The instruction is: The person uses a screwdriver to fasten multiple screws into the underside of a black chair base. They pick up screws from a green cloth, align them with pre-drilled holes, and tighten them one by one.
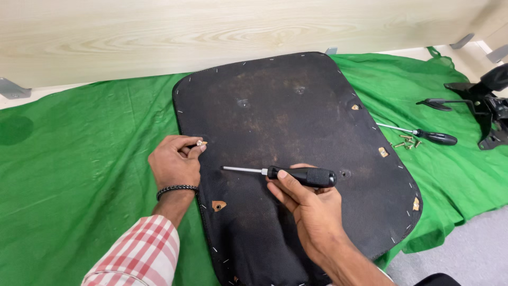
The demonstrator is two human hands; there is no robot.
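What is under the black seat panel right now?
The black seat panel lies flat on a green cloth, which shows on the left, right and far sides. Whatever is beneath the panel's middle is covered and cannot be seen.

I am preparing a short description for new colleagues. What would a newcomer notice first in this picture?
First, the large black seat panel lying flat on the green cloth in the middle. On it, the right hand holds a black-handled screwdriver, its tip pointing left, while the left hand pinches a small brass screw at the panel's left edge. A second screwdriver lies at right beside loose screws.
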